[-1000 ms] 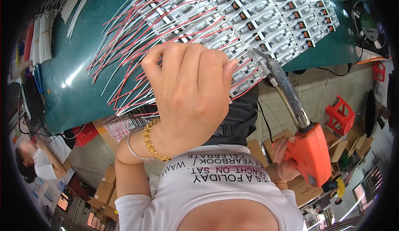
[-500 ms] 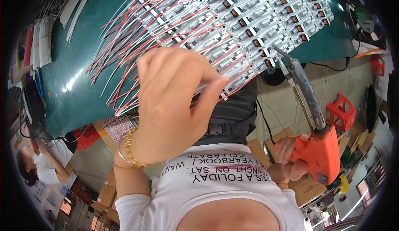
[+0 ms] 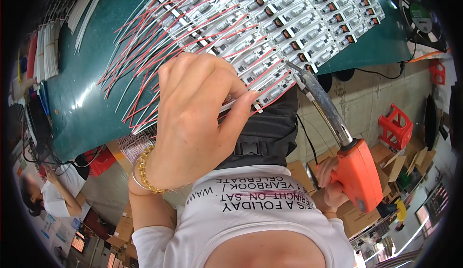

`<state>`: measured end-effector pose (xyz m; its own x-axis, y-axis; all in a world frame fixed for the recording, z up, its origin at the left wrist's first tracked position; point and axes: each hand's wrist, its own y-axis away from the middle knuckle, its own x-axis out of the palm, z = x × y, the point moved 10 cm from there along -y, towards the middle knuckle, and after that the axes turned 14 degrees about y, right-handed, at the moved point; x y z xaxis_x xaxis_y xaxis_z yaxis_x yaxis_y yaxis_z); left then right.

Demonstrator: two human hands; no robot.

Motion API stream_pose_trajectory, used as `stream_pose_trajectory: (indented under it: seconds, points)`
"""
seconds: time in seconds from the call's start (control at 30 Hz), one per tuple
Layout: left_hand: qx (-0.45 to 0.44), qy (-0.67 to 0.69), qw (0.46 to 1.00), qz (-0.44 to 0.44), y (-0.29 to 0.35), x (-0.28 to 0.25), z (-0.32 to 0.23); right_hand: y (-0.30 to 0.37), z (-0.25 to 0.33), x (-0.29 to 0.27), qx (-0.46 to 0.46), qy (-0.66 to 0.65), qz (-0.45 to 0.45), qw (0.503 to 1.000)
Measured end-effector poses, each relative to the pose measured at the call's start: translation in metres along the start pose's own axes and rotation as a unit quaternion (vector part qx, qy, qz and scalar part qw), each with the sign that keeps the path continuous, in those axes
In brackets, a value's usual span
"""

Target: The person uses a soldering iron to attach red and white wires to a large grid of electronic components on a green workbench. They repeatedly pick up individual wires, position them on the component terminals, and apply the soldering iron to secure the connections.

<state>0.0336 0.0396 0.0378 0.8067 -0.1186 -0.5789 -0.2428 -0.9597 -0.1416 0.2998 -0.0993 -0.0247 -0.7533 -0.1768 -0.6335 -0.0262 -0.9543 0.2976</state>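
A panel of small white circuit boards [image 3: 308, 22], set with clear and orange-black parts, lies on the green table. Red and white wires [image 3: 140, 56] trail from its left side. My left hand [image 3: 197, 118] is over the panel's near edge, thumb and forefinger pinched on a thin wire, mostly hidden by the fingers. My right hand [image 3: 330, 183] is wrapped round the handle of an orange soldering gun [image 3: 360, 176]. The gun's tip is at the end of a near board, by the ends of the wires.
Bundles of white wire [image 3: 87, 7] lie at the table's far left. A black fan [image 3: 422, 22] stands at the far right. Below the table are a red stool [image 3: 395, 126] and cardboard boxes [image 3: 357, 224]. At the left, a person in a white shirt [image 3: 60, 191] sits.
The soldering gun has moved left, its tip shifting from the boards' right part to the end of a near board. My left hand keeps its pinch, nearly in place.
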Motion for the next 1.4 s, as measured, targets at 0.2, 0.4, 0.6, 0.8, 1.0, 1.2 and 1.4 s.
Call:
stream_pose_trajectory:
  seconds: [0.2,0.4,0.6,0.8,1.0,1.2,1.4]
  points:
    - [-0.001,-0.006,1.000,0.001,0.000,-0.002,0.001,-0.004,0.013,-0.005,-0.156,-0.078,-0.053,0.983]
    - [0.002,-0.016,1.000,0.006,0.000,0.001,0.000,-0.026,0.048,0.004,-0.168,-0.270,-0.032,0.948]
    - [0.009,-0.018,1.000,-0.008,0.000,0.001,-0.002,-0.017,0.033,-0.002,-0.157,-0.225,-0.044,0.961]
    - [0.025,-0.042,0.998,-0.038,-0.006,0.013,-0.011,0.000,0.015,-0.009,-0.133,-0.130,-0.048,0.981]
    - [0.025,-0.068,0.996,-0.049,-0.007,0.019,-0.012,0.008,0.004,-0.013,-0.096,-0.059,-0.052,0.992]
    - [0.026,-0.073,0.996,-0.049,-0.006,0.018,-0.011,0.016,-0.022,-0.010,-0.074,0.046,0.022,0.996]
    - [0.026,-0.069,0.996,-0.049,-0.006,0.017,-0.012,0.010,0.000,-0.013,-0.184,-0.065,-0.005,0.981]
